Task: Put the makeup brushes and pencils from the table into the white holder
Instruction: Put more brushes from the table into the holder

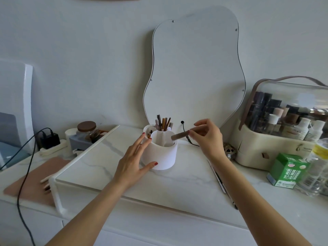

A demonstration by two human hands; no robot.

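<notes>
White holder (160,153) stands mid-worktop (186,183), brushes upright at its 12 o'clock. Left hand (136,160), fingers spread, braces its 9 o'clock side, probably against tipping. Right hand (208,137) pinches a brown pencil (180,135), angling it toward an empty compartment.

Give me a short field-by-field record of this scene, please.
left hand: open, steadying the holder's side
right hand: grip on a brown stick, tip over the holder's rim
holder: white, upright, divided; pencils in the rear section
still out: a thin pen lying right of the holder
behind: mirror
</notes>
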